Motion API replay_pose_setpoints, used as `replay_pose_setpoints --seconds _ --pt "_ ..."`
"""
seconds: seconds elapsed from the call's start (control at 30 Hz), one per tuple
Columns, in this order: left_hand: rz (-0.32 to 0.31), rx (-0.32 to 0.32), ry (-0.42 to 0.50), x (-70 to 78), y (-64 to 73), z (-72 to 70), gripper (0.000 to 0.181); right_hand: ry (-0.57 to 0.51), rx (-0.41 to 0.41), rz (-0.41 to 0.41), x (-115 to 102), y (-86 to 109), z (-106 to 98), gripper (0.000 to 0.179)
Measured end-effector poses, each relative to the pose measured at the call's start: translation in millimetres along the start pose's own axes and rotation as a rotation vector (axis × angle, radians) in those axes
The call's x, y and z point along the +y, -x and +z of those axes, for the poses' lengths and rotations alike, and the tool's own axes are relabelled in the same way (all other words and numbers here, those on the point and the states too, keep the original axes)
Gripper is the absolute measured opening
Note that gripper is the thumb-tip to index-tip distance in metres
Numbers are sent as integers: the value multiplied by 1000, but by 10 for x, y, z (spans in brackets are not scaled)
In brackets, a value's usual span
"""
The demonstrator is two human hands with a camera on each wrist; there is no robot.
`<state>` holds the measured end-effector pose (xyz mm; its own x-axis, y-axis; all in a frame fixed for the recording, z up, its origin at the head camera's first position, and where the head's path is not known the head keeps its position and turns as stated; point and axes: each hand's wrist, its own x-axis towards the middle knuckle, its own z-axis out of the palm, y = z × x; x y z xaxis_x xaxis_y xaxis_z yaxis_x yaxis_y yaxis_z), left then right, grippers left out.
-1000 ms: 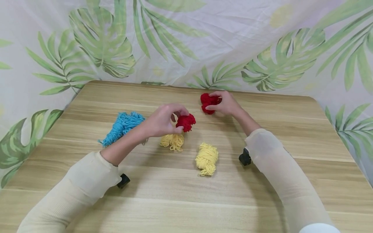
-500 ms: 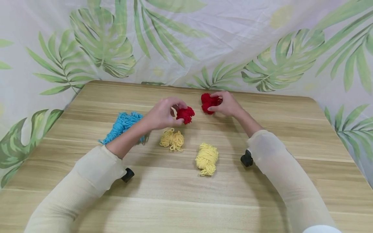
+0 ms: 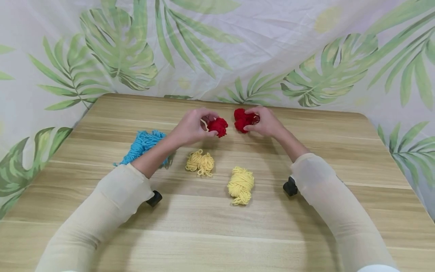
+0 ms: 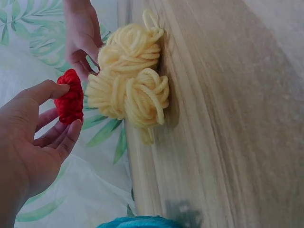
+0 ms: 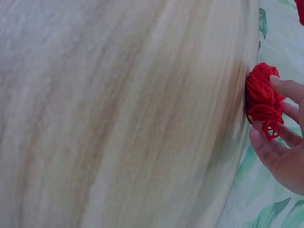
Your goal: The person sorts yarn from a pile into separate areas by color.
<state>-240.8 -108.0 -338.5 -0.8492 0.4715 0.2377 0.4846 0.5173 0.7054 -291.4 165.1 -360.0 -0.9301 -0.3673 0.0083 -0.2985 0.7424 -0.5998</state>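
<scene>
My left hand (image 3: 195, 127) pinches a small skein of red yarn (image 3: 218, 127) between thumb and fingers, held over the table beyond the yellow yarn. In the left wrist view this red skein shows beside the fingertips. At the table's back, my right hand (image 3: 266, 121) holds a second red yarn skein (image 3: 241, 124), which looks two-lobed from the head. Thumb and fingers lie on either side of it in the right wrist view, with loose loops hanging toward the fingers. A narrow gap separates the two red skeins.
Nearer on the wooden table (image 3: 204, 241) lie a looped yellow yarn bundle (image 3: 199, 163) and a longer yellow skein (image 3: 240, 186). Blue yarn (image 3: 142, 145) lies on the left, partly behind the left forearm. A leaf-print cloth (image 3: 210, 49) hangs behind the table's back edge.
My left hand has carried its red skein away from me and slightly right, uncovering the looped yellow bundle. The right hand stays at its red skein, almost still.
</scene>
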Motion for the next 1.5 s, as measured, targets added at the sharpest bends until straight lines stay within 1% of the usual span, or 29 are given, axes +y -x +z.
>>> replay_pose_setpoints --seconds 0.2,0.3,0.57,0.73,0.87,0.97,1.13,1.37,1.5 --pt "-23 8 -23 -28 -56 12 46 17 9 -25 5 19 -7 58" --pt "-22 8 -42 -35 -89 19 46 23 11 -39 8 29 -17 58" --pt "-39 16 -49 -114 -172 41 37 35 14 -75 26 68 -50 58" --pt "-47 23 -39 -124 -208 52 34 15 18 -80 40 105 -67 59" --pt "-54 22 -48 -128 -236 58 33 -6 22 -79 56 145 -83 59" --pt "-60 18 -56 -152 -256 59 33 -15 19 -79 66 168 -93 59" --pt "-75 13 -42 -211 -289 60 34 -24 12 -70 82 199 -104 58" --pt "-52 7 -60 -251 -351 60 32 -36 24 -71 89 251 -121 57" --pt "-43 0 -72 -257 -383 66 31 -49 9 -73 94 281 -132 57"
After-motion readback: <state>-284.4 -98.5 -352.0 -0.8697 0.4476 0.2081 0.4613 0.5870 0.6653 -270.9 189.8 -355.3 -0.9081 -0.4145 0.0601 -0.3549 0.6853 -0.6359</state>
